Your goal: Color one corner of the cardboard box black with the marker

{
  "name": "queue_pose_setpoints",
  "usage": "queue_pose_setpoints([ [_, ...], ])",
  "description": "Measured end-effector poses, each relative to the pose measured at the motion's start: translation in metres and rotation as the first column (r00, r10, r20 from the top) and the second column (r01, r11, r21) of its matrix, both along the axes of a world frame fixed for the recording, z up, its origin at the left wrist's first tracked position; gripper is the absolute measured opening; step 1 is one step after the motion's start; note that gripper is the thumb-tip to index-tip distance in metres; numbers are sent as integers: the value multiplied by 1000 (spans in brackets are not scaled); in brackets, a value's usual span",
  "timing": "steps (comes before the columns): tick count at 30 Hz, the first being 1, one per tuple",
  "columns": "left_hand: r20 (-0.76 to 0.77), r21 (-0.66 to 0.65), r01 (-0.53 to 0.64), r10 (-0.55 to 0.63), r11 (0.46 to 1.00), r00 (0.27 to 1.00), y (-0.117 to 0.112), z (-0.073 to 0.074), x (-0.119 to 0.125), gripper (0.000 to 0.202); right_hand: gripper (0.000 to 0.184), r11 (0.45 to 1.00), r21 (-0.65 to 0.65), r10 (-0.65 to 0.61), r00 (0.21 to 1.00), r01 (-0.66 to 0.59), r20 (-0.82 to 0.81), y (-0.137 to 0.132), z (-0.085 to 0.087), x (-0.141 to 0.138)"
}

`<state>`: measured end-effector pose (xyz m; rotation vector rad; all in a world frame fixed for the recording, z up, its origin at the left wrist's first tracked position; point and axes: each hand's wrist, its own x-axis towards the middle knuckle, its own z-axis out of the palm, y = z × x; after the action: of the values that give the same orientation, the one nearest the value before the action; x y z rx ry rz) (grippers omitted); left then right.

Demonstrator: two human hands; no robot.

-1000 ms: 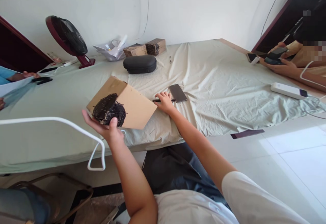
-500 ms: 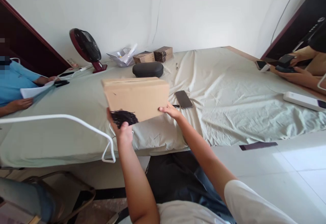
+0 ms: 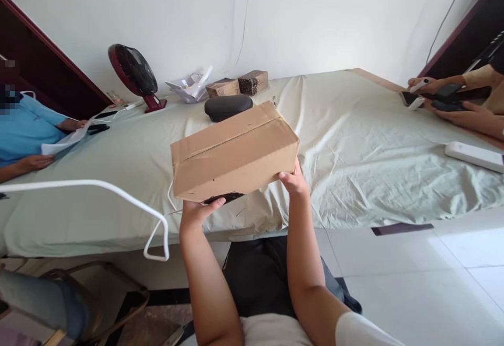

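Observation:
Between my two hands I hold a brown cardboard box (image 3: 236, 149), tilted, above the cloth-covered table. My left hand (image 3: 199, 215) grips its lower left edge, thumb beside a black scribbled patch (image 3: 226, 197) on the front side. At the lower right corner my right hand (image 3: 295, 180) is closed on the box, thumb in front and the other fingers hidden behind. A seam runs along the box's upper face. Just beyond the box lies a black hard case (image 3: 228, 107).
Against the wall stand a dark red fan (image 3: 136, 75), a plastic bag (image 3: 191, 88) and two small cartons (image 3: 252, 82). A white bent rod (image 3: 98, 182) crosses at left. One person in blue holds paper; another person's hands hold devices at right, near a white power strip (image 3: 474, 157).
The box has turned and tipped, bringing its seamed face up and the scribbled patch low. It has shifted right with my right hand and now covers the phone on the table.

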<state>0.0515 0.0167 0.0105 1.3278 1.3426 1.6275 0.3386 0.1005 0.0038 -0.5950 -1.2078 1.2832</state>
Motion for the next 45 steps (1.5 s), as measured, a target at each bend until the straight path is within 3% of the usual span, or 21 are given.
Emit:
queue_pose_setpoints([
  [3,12,-26,57,-57,998,998,4,0,6,85,143,995,75,-47,980,62,-192,-9,-3,-16],
  [7,46,-163,233,-228,959,973,4,3,9,106,141,970,186,-125,977,157,-173,-17,16,-24],
  [10,91,-15,256,-253,967,963,-3,9,2,133,138,942,275,-178,981,194,-79,-27,34,-18],
  [13,12,99,339,-342,936,940,-11,14,-12,136,136,915,346,-218,976,206,-5,-35,44,-9],
  [19,-130,149,458,-442,876,888,-12,10,-27,136,134,938,333,-105,994,99,0,-33,37,4],
  [21,-183,192,422,-390,886,902,-12,12,-25,133,130,950,309,-45,999,42,2,-28,32,6],
  [24,-356,267,227,-123,936,926,-23,27,-18,123,109,975,221,-34,996,16,78,-24,28,10],
  [27,-637,348,88,166,933,753,-41,51,-8,118,91,991,133,-50,989,31,142,-29,31,15],
  [30,-804,345,145,213,927,555,-56,73,3,108,91,993,121,-27,990,10,136,-37,38,16],
  [32,-831,358,195,217,913,513,-62,83,10,109,88,995,95,16,988,-31,155,-40,41,16],
  [37,-827,364,228,200,903,526,-75,95,16,111,82,969,-38,247,959,-244,139,-36,30,23],
  [41,-823,333,230,162,915,545,-81,95,10,108,85,957,-62,290,949,-284,125,-30,21,27],
  [43,-786,308,230,111,923,608,-80,90,5,112,89,968,-42,251,961,-248,113,-28,20,25],
  [45,-654,273,239,-3,932,757,-74,82,0,120,97,988,-21,157,982,-156,109,-27,19,23],
])
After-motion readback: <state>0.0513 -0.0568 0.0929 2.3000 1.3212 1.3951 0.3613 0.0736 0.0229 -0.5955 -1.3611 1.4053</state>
